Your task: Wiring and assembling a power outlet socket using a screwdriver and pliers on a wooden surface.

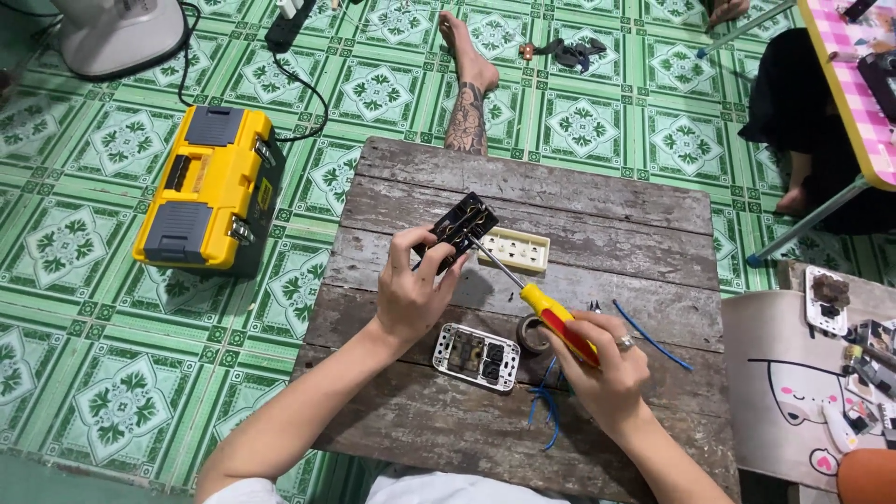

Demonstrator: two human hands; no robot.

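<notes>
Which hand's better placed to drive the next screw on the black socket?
Right. The right hand grips the screwdriver, whose tip sits at the black socket. The left hand is occupied holding that socket up off the wooden board.

The screwdriver tip was too small to make out inside the black socket body. The fan base and pink table were cropped by the frame's edges.
</notes>
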